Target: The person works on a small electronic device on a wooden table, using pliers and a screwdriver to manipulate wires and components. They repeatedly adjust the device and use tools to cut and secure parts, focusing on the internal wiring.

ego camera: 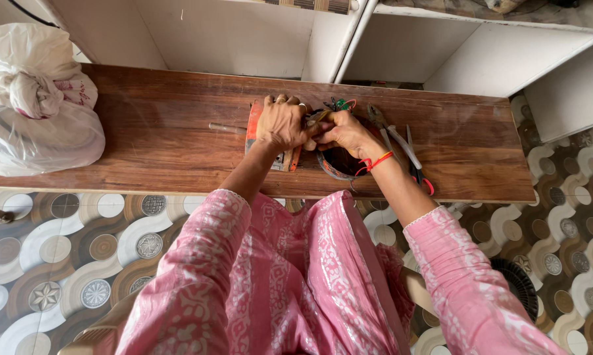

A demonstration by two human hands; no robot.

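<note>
1. Resting on a long brown wooden worktop (165,131), with both hands brought together near its middle.
2. Left hand (282,123): laid palm-down over an orange block-shaped tool (251,128), fingers curled across its top, grip clenched on it; ring on one finger.
3. Protruding leftwards from beside the orange tool: a thin metal rod (225,127), flat on the wood.
4. Right hand (346,133): pressed against the left one, fingertips pinched on a small part between the two hands; too hidden to tell what that part is, so cannot tell exactly what the grip holds. Red thread band (377,162) tied round the wrist.
5. Directly under the right hand: a round dark cup-like part (339,164) with an orange rim, standing on the worktop near its front edge.
6. Just behind the fingers: a small bunch of green and red wires (341,104).
7. Right of the hands: pliers (379,119) and a slim tool with a white handle (403,148), lying side by side; a red-tipped handle (427,185) near the front edge.
8. Far left end of the worktop: a knotted white plastic bag (36,98), well apart from the hands.
9. Below: pink patterned sleeves (197,263) and a patterned tile floor (66,250).
</note>
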